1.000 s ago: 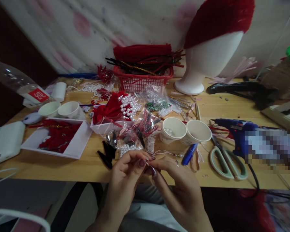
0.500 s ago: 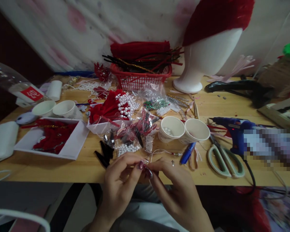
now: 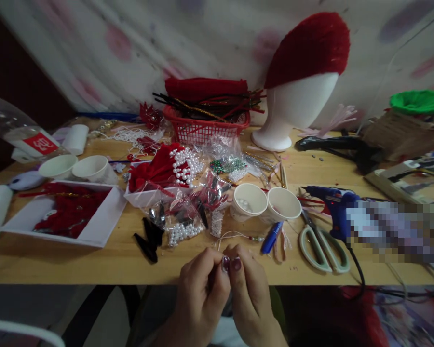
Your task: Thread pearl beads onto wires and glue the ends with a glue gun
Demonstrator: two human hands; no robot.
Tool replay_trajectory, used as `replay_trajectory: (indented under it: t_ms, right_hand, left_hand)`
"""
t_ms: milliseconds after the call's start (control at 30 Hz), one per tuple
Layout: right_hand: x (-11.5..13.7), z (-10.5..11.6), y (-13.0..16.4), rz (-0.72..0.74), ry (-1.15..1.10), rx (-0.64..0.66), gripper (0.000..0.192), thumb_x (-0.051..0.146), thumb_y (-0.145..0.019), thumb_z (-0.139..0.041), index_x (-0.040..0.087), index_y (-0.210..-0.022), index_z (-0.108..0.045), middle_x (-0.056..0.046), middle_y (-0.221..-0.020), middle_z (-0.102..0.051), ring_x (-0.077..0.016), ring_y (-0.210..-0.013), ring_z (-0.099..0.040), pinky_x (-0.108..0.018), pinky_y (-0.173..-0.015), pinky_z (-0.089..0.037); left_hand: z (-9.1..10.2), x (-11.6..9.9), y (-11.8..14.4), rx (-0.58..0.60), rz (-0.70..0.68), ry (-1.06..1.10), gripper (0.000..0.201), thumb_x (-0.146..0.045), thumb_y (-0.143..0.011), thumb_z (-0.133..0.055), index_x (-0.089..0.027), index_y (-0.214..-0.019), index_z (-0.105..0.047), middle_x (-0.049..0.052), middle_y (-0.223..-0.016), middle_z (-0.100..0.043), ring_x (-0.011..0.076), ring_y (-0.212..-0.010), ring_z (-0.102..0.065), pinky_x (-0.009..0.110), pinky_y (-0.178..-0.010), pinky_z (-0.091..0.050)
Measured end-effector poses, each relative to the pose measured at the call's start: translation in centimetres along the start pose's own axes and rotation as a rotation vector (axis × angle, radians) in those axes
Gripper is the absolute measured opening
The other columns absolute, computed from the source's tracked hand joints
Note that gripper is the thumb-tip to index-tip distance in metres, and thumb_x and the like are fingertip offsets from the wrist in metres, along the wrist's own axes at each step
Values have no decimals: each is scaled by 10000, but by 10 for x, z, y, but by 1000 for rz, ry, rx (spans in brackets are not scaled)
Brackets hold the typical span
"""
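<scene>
Head view looks down on a wooden table (image 3: 75, 262) crowded with craft supplies. Biggest of all, a white mannequin head (image 3: 296, 108) wearing a red fuzzy cap (image 3: 309, 48) stands at the back, and just left of it sits a red basket (image 3: 206, 130) piled with red and dark pipe cleaners. On the left, a white tray (image 3: 104, 221) holds red trimmings, with two paper cups (image 3: 75, 168) behind it. On the right lies a blue glue gun (image 3: 329, 202), with green-handled scissors (image 3: 320, 243) just in front of it.

Centre table, a red bundle studded with pearls (image 3: 169, 166) rests among clear bags of beads (image 3: 183, 226), and two more cups (image 3: 264, 202) stand side by side, one with a few pearls inside. A blue pen (image 3: 271, 236) lies just below them.

Now the hands, at the table's near edge: the left hand (image 3: 200, 294) and the right hand (image 3: 251, 296) are pressed together, thumbs touching, fingers curled in tight. They are pinching a thin white wire (image 3: 231, 234), which loops up from the fingertips and runs right to a few small beads (image 3: 256, 238) on the table. Which hand holds it, I cannot tell.
</scene>
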State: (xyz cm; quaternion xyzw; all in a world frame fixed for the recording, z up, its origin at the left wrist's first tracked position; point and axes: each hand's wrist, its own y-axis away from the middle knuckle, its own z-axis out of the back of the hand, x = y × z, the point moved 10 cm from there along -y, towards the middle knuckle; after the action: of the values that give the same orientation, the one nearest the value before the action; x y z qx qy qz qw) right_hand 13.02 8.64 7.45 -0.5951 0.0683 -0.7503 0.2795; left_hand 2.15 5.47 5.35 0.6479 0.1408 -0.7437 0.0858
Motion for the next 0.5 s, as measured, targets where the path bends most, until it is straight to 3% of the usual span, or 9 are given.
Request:
replay_trajectory:
  t_ms: [100, 233, 367, 500]
  right_hand:
    - [0, 6, 5, 13, -7, -68, 351, 333, -1155, -370, 249, -827, -463, 52, -687, -474, -123, -571, -481, -230, -537, -416]
    - [-7, 7, 8, -26, -79, -26, 302, 302, -1148, -388, 252, -867, -489, 45, -722, -497, -132, -618, -510, -238, -595, -458]
    - [-10, 7, 9, -31, -141, 0, 300, 314, -1140, -411, 249, -859, -496, 31, -745, -528, -141, -659, -530, -252, -635, -477]
    - [-3, 7, 4, -10, -65, 45, 309, 325, -1136, -415, 245, -846, -487, 26, -727, -554, -140, -630, -529, -256, -603, -461]
  left_hand:
    - [-5, 0, 1, -10, -9, 35, 247, -262, -977, -588, -241, -731, -599, -24, -626, -569, 154, -568, -540, 252, -585, -412]
    - [-14, -2, 0, 18, 2, 131, 310, -375, -1009, -574, -239, -731, -589, -17, -643, -556, 155, -584, -524, 268, -610, -408]
    - [-18, 6, 3, -10, 129, 304, 449, -602, -962, -626, -230, -714, -578, -15, -661, -538, 145, -592, -454, 257, -569, -375]
    - [-18, 22, 5, -16, 294, 358, 517, -679, -897, -681, -220, -684, -575, -53, -580, -430, 108, -498, -319, 233, -464, -267]
